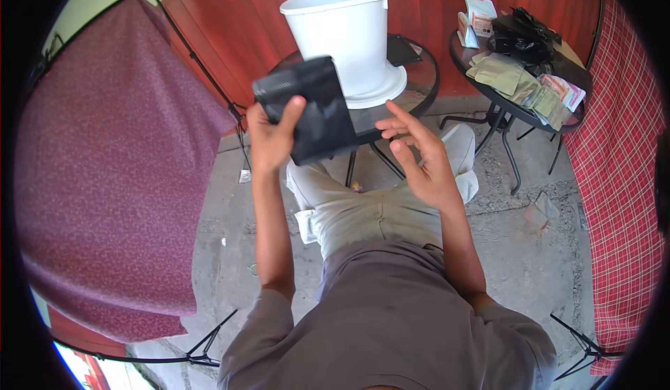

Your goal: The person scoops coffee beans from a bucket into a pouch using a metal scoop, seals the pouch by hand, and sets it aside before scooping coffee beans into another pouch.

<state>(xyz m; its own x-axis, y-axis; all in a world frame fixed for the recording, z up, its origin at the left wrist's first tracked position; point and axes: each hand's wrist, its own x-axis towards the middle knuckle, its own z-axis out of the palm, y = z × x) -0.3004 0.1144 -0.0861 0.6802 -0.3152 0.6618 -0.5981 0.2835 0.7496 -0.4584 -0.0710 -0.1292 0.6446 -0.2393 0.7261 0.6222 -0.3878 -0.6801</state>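
My left hand [273,137] grips a flat black pouch [317,114] by its left side, with the thumb on its front and the other fingers hidden behind it. The pouch is tilted and held up in front of a white bucket [345,45]. To the right of the pouch, my right hand [419,149] is open and empty, its fingers spread and not touching the pouch. The bucket stands on a white lid or plate [394,86] on a round dark glass table [419,97]. Behind the bucket's right side lies another flat black item [401,50].
A second round table [464,62] at the right holds crumpled black plastic [523,38], olive packets [499,76] and printed packages [481,17]. A purple cloth [118,167] hangs at the left, a red checked cloth [621,181] at the right. Thin black stands rise beside them.
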